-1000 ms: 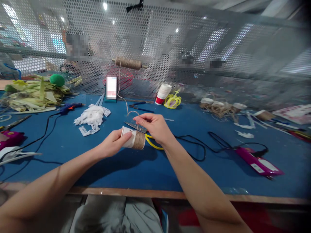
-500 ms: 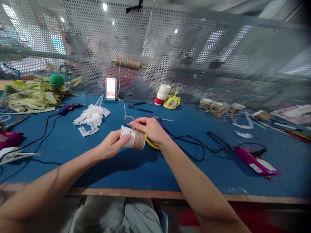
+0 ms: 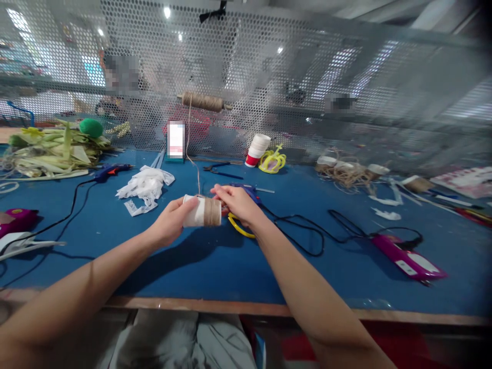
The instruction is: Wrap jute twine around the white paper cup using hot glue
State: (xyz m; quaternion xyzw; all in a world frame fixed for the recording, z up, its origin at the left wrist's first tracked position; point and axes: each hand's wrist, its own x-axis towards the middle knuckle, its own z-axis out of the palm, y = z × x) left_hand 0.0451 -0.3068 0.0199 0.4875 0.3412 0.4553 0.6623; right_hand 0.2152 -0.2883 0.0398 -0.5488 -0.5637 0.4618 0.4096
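My left hand (image 3: 169,223) grips the white end of a paper cup (image 3: 191,211) lying on its side above the table. Brown twine (image 3: 212,212) is wrapped round the cup's other half. My right hand (image 3: 236,203) is closed, its fingers curled at the wrapped end; what they pinch is hidden. Below that hand shows a yellow loop handle (image 3: 240,227), and I cannot tell whether it is held. A twine strand (image 3: 198,174) runs down from the spool (image 3: 202,101) on the mesh panel to the cup.
Behind my right hand lies a blue glue gun (image 3: 250,193). Pliers (image 3: 223,170), stacked cups (image 3: 257,150) and a yellow crown-shaped piece (image 3: 272,161) sit farther back. White scraps (image 3: 144,187) lie left, a purple power strip (image 3: 407,256) right.
My left hand has shifted left with the cup, which now lies more level. The right fingers have come off the cup's top to its right end. The twine loop by them has straightened.
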